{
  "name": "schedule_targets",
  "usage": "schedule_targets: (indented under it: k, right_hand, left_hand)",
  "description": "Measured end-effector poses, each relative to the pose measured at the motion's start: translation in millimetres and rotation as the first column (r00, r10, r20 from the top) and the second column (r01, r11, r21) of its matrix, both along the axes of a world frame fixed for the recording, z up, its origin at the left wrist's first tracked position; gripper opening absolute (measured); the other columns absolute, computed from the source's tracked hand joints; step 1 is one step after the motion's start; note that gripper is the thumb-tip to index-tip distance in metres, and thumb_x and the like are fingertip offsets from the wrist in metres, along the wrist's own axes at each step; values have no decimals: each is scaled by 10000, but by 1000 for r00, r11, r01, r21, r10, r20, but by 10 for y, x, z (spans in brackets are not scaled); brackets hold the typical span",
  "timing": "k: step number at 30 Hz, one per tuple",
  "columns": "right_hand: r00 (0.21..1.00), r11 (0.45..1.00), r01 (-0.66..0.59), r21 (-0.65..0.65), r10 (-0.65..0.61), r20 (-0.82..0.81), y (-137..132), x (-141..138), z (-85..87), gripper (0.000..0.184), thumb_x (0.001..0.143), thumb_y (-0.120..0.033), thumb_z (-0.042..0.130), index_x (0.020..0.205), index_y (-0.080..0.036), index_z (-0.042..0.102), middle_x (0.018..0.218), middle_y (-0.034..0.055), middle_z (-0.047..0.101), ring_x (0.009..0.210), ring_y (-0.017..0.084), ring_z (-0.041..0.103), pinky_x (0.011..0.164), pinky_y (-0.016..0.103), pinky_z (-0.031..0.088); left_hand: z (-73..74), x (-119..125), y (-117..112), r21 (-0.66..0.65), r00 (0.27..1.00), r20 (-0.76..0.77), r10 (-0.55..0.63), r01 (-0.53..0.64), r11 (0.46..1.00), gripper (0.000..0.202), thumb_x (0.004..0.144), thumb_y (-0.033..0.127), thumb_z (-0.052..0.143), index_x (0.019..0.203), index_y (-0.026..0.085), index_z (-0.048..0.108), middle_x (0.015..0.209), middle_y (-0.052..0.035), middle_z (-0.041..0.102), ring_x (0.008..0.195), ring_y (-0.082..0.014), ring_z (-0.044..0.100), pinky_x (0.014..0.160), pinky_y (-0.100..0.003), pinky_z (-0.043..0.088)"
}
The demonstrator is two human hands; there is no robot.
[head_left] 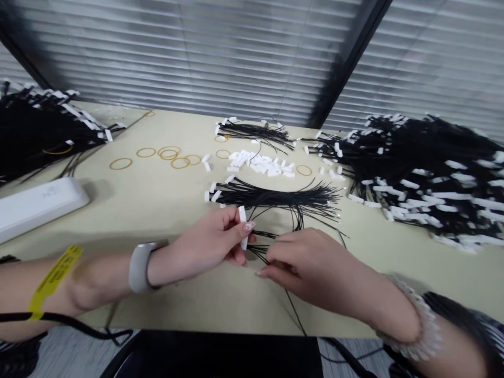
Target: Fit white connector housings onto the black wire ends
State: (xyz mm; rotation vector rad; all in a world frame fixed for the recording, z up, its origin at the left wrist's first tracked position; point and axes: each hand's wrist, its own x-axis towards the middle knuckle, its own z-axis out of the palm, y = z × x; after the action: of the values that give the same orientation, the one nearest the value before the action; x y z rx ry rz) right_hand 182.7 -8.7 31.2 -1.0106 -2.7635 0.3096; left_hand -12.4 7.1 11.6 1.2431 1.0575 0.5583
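My left hand (207, 242) pinches a small white plastic connector (243, 227) upright between thumb and fingertips. My right hand (307, 262) is right next to it, its fingers closed on several thin black wires (260, 252). Those wires run up towards a bundle of black wires with white connectors (271, 197) lying on the table just beyond my hands. Farther back lie a pile of loose white connectors (258, 163) and a smaller wire bundle (255, 133).
Large heaps of connector-ended black wires lie at right (417, 178) and left (43, 131) on the pale table (129, 210). Several rubber bands (169, 153) and a white oblong case (37, 207) lie there too. Window blinds stand behind.
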Motion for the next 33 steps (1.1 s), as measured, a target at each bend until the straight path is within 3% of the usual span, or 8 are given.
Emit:
schedule_targets:
  k: [8, 12, 15, 19, 22, 25, 28, 33]
  right_hand:
    - [931, 934, 127, 335, -229, 286, -1, 188, 111, 220, 763, -161, 528, 550, -186, 482, 504, 0, 506, 439, 103, 353, 453, 273, 167]
    - [835, 702, 333, 630, -530, 150, 14, 416, 294, 234, 739, -230, 581, 528, -185, 491, 414, -7, 402, 384, 80, 245, 441, 268, 134]
    - [773, 578, 622, 529, -562, -295, 59, 470, 423, 105, 781, -211, 556, 778, -185, 657, 580, 33, 566, 503, 121, 455, 484, 288, 277]
    - [425, 776, 631, 15, -329, -843, 124, 369, 476, 248, 856, -173, 475, 1032, -248, 633, 1029, 34, 601, 845, 136, 587, 633, 295, 431]
    - [134, 896, 409, -175, -248, -959, 155, 275, 409, 198, 844, -134, 501, 923, -247, 643, 817, -10, 597, 566, 54, 510, 507, 237, 414]
    - [386, 920, 334, -205, -332, -861, 155, 191, 279, 295, 805, -128, 560, 1071, -255, 563, 648, -41, 588, 493, 73, 491, 414, 207, 368]
    - [719, 925, 351, -144, -365, -591, 140, 95, 149, 85, 784, -177, 597, 861, -206, 619, 674, -23, 618, 571, 78, 527, 485, 201, 397]
    - [861, 970, 241, -30, -228, -455, 125, -37, 35, 130, 801, -117, 540, 691, -156, 596, 653, -19, 572, 621, 58, 498, 573, 183, 372]
  left_hand:
    - [-37, -7, -4, 70, 1000, -18, 6, -5, 998, 253, 855, 359, 480, 712, 156, 433, 709, 28, 562, 498, -39, 506, 539, -204, 504]
    - [-39, 8, 6, 22, 998, 41, 52, -53, 998, 254, 848, 369, 492, 719, 160, 427, 713, 35, 560, 490, -31, 472, 556, -225, 534]
    - [-44, 11, 1, 11, 994, 72, 85, -86, 996, 265, 834, 386, 511, 720, 159, 434, 714, 34, 565, 488, -30, 470, 534, -211, 527]
    - [-65, 0, -21, 23, 988, 107, 109, -112, 993, 261, 820, 388, 532, 720, 161, 450, 699, 31, 562, 498, -39, 481, 510, -194, 519]
    - [-95, -7, -42, 57, 985, 123, 119, -127, 990, 239, 821, 389, 530, 748, 164, 492, 715, 17, 562, 524, -52, 496, 497, -183, 510]
    - [-113, 2, -63, 91, 984, 114, 135, -145, 985, 257, 826, 405, 513, 767, 156, 536, 686, 6, 549, 529, -62, 500, 482, -173, 500]
    - [-100, 26, -82, 102, 981, 113, 159, -171, 980, 258, 824, 403, 514, 775, 152, 548, 695, -5, 550, 573, -81, 530, 486, -178, 507]
    - [-65, 44, -102, 94, 976, 142, 168, -182, 979, 230, 825, 363, 522, 766, 144, 558, 736, -9, 544, 615, -82, 540, 485, -161, 508]
